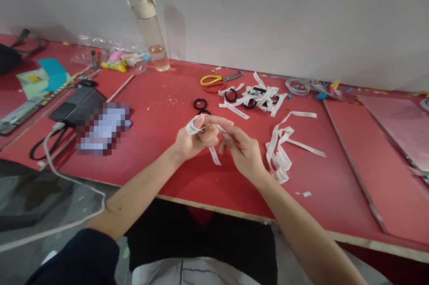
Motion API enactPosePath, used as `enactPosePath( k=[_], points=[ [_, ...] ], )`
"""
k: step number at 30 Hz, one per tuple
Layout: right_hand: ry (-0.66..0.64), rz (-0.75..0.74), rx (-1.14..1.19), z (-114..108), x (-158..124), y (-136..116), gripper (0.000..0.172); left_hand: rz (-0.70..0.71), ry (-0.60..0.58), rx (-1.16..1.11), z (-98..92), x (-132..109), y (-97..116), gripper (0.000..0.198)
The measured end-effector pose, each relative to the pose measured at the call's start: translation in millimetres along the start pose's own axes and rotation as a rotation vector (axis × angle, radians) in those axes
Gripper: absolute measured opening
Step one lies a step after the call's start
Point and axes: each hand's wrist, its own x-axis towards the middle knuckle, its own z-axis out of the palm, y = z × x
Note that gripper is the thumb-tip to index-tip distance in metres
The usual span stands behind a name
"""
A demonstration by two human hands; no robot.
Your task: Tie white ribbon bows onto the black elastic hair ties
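Note:
A white printed ribbon (192, 127) loops over the thumb of my left hand (197, 137), whose fingers are curled around it. Its loose end hangs below the fingers over the red table. My right hand (241, 150) pinches the ribbon close to the left fingertips. Just behind my left hand lie black rings (200, 104), one partly hidden by the fingers. To the right of my right hand is a loose bunch of white ribbons (279, 155). Farther back sits a pile of ribbons with black rings (263, 97).
Yellow-handled scissors (212, 80) lie behind the rings. A water bottle (152, 35) stands near the wall. On the left are a black device (80, 105), a blurred phone (105, 128) and a white cable (73, 178). Boards (378, 164) lie at right on the red table (161, 93).

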Motion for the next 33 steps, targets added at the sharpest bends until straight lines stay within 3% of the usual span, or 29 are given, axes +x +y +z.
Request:
enactPosePath(
  k=[9, 17, 24, 33],
  points=[
    [-0.064, 0.015, -0.015, 0, 0, 9, 0.026, -0.030, -0.087, -0.002, -1.7, -2, -3, 0.054],
    [-0.060, 0.009, -0.131, 0, 3, 8, 0.023, -0.058, -0.363, 0.075, 3.6, -7, -3, 0.053],
    [0.010, 0.040, -0.148, -2, 0, 0, 0.023, -0.162, -0.400, 0.180, 6.8, -9, 0, 0.049],
    [0.129, 0.016, -0.149, -2, -2, 4, 0.025, -0.273, -0.335, 0.334, 12.2, -8, 10, 0.047]
  ],
)
